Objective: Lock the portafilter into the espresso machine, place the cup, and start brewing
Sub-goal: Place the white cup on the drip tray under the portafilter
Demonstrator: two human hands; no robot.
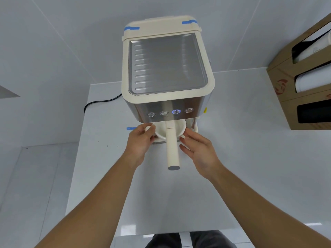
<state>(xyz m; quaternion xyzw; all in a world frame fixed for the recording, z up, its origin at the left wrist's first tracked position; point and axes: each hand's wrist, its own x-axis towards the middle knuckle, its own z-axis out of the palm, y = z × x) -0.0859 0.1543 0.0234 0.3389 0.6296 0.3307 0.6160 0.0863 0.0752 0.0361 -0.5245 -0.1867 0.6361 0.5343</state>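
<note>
A cream and steel espresso machine [166, 68] stands on the white counter. Its front panel has several round buttons, and one button [176, 111] glows blue. The portafilter sits under the machine's head, and its cream handle [172, 149] points straight toward me. Beneath it a white cup [161, 130] rests on the drip tray. My left hand [141, 142] grips the cup's left rim. My right hand [197, 149] holds the cup's right side with thumb and fingertips. The handle hides the middle of the cup.
A cardboard dispenser [304, 83] with stacked white paper cups stands at the right. The machine's black power cord [100, 102] runs off to the left. The white counter [107, 158] ends in an edge on the left. Blue tape [130, 128] marks the counter beside the tray.
</note>
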